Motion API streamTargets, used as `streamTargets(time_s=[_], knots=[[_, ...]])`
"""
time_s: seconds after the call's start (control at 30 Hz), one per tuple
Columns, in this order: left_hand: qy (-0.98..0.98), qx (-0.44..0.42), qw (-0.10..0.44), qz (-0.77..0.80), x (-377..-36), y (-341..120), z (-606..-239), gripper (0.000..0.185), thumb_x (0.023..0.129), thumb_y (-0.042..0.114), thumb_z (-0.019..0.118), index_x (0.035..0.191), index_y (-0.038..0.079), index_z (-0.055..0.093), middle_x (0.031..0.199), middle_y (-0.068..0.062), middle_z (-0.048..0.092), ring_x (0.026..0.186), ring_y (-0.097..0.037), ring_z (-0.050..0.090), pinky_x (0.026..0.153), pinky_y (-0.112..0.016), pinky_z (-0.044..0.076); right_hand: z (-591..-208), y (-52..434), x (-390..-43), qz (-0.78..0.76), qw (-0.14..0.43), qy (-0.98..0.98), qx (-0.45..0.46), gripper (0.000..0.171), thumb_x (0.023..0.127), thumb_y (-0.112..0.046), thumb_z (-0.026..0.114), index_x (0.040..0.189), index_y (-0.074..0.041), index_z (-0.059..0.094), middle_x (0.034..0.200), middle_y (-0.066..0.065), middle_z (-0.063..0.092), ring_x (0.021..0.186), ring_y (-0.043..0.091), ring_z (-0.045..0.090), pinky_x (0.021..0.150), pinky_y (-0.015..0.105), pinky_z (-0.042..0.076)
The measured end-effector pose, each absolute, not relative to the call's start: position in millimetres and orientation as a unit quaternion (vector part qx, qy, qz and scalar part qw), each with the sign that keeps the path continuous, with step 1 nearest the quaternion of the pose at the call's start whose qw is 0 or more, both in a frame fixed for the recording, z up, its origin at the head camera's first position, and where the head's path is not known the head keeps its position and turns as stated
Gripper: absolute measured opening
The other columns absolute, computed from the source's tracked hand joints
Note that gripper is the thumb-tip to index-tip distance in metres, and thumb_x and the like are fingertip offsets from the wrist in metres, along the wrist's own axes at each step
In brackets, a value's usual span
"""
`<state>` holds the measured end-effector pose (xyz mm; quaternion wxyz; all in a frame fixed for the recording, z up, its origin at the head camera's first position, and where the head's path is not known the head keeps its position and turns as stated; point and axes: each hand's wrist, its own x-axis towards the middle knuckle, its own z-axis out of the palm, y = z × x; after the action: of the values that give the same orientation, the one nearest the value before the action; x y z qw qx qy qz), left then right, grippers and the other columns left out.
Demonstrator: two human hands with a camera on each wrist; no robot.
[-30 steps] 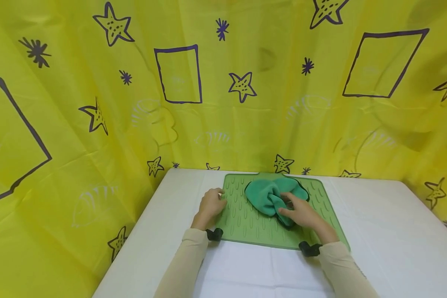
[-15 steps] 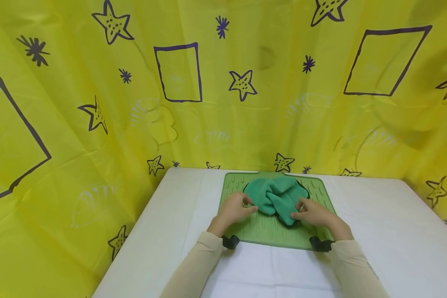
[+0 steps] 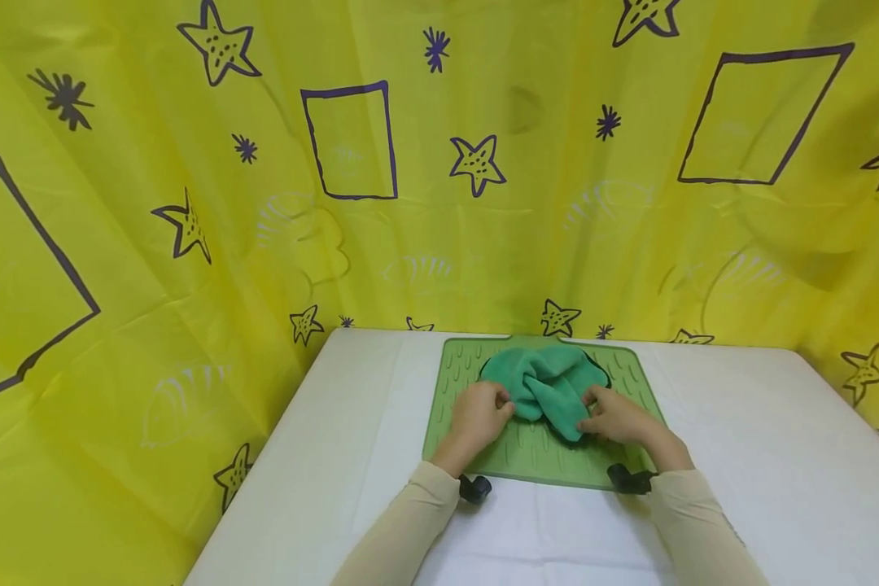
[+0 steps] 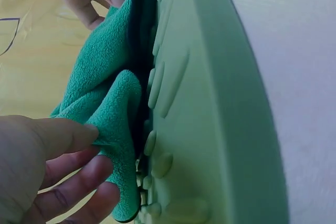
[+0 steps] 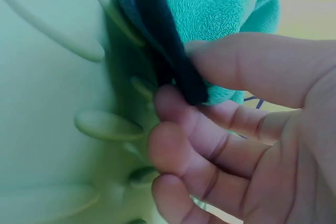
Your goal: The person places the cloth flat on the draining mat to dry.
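Since half a second ago, my left hand (image 3: 478, 417) has closed in, pinching the crumpled teal microfibre cloth (image 3: 545, 387) at 9 o'clock; my right hand (image 3: 615, 419) pinches its black-trimmed corner at 4 o'clock. Cloth sits bunched on the ridged green silicone mat (image 3: 516, 452); spreading, I judge, not begun.

Head view. Crumpled teal cloth (image 3: 545, 387) on a green ridged mat (image 3: 535, 452), mat on a white table (image 3: 740, 456). Left hand (image 3: 478, 415) at the cloth's left edge, fingers curled onto the fabric. Right hand (image 3: 618, 417) at the cloth's lower right corner, pinching it. Black wrist straps (image 3: 474, 488) at both cream sleeves (image 3: 403, 533). Yellow curtain (image 3: 190, 203) with purple stars and rectangles behind and beside the table.
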<state>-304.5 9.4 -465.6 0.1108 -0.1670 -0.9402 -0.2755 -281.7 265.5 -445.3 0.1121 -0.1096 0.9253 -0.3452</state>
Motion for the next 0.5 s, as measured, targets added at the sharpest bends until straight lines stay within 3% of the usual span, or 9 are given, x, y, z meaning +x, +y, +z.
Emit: streamTargets(time_s=[0.23, 0.5], knots=[[-0.924, -0.155, 0.148, -0.316, -308.7, 4.6, -463.4, 0.008, 0.092, 0.021, 0.074, 0.09, 0.014, 0.077, 0.083, 0.004, 0.073, 0.074, -0.01, 0.065, 0.064, -0.021, 0.049, -437.6, 277.2, -282.6, -0.389, 0.075, 0.912, -0.101, 0.037, 0.096, -0.008, 0.064, 0.123, 0.01, 0.049, 0.085, 0.012, 0.061, 0.071, 0.021, 0.059, 0.062, 0.035, 0.049], [-0.907, -0.136, 0.215, -0.335, -311.1, -3.2, -457.6, 0.009, 0.093, 0.022, 0.072, 0.094, 0.014, 0.076, 0.091, 0.0, 0.07, 0.078, -0.014, 0.065, 0.062, -0.022, 0.048, -432.4, 291.5, -283.9, -0.47, 0.034, 0.881, -0.052, 0.041, 0.101, -0.007, 0.057, 0.136, 0.008, 0.043, 0.106, 0.02, 0.056, 0.082, 0.026, 0.066, 0.074, 0.038, 0.06]])
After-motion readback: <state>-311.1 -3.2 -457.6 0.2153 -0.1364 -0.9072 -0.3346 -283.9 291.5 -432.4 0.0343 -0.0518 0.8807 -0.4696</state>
